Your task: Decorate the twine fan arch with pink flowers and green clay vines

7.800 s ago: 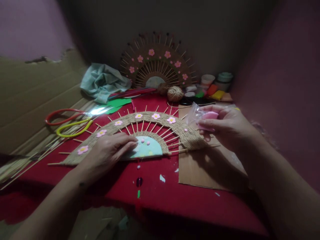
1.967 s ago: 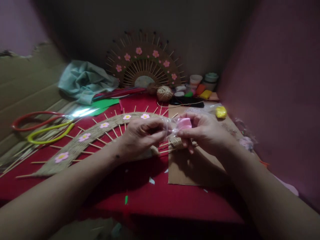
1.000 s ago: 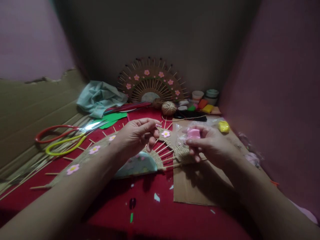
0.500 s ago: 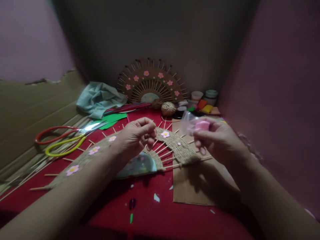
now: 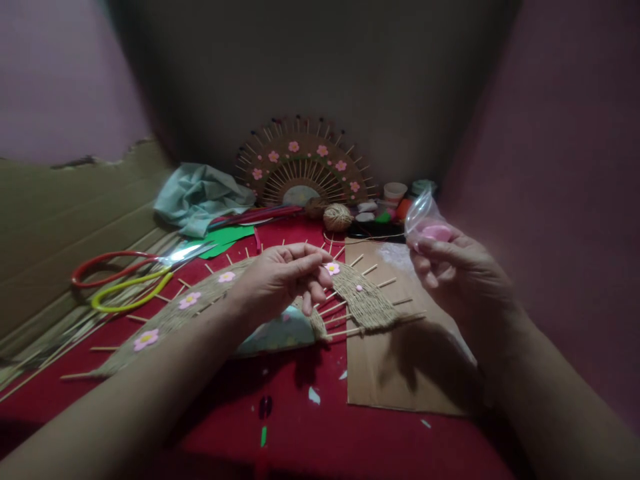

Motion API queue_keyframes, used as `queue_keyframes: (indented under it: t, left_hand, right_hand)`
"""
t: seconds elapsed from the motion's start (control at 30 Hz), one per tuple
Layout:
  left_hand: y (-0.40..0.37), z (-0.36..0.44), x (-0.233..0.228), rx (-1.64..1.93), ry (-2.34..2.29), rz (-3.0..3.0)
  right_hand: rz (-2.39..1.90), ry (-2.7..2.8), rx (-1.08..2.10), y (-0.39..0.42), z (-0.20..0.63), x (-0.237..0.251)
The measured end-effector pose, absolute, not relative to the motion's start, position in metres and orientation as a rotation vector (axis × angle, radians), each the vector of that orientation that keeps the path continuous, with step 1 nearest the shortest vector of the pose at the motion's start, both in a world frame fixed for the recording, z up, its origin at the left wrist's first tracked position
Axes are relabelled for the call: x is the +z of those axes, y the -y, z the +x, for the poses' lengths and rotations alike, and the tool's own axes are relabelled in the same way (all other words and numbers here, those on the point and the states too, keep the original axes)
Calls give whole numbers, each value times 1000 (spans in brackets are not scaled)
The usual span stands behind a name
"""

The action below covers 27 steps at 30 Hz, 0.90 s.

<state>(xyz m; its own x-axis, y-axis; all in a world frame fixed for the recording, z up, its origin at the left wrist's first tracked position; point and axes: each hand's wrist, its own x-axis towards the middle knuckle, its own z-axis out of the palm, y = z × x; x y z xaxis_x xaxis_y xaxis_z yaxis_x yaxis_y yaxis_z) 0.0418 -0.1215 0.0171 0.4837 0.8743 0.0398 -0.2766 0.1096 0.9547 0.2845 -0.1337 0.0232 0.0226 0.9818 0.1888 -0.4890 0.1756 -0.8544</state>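
My right hand (image 5: 465,270) is closed on a clear plastic bag of pink clay (image 5: 434,232), lifted above the right side of a cardboard sheet (image 5: 370,373). My left hand (image 5: 287,277) hovers over the middle of a twine-woven fan (image 5: 370,303) with its thumb and forefinger pinched together. Whatever is in that pinch, if anything, is too small to make out. Pink flowers with yellow centres (image 5: 189,301) dot the fan's woven band, and one small pink dot (image 5: 359,288) sits to the right. Part of the fan's pale blue half-round centre (image 5: 280,330) is hidden by my left hand and forearm.
Scissors with red and yellow handles (image 5: 133,293) lie at left beside green paper (image 5: 227,240). Behind are a blue cloth (image 5: 197,197), a twine ball (image 5: 337,217), a finished-looking fan (image 5: 320,143) and a small cup (image 5: 395,192). Paper scraps (image 5: 314,395) dot the red surface.
My right hand has moved right and slightly up with the bag of pink clay. My left hand has shifted a little to the right, its thumb and forefinger reaching out more.
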Motion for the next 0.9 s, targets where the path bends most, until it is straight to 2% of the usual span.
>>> queue_keyframes:
  t: [0.27, 0.9]
  left_hand:
    - [119, 40, 13, 1032, -635, 1084]
    - [122, 43, 14, 961, -635, 1005]
  right_hand:
    - [-675, 905, 1316, 132, 284, 21]
    - [-684, 915, 1320, 132, 282, 20]
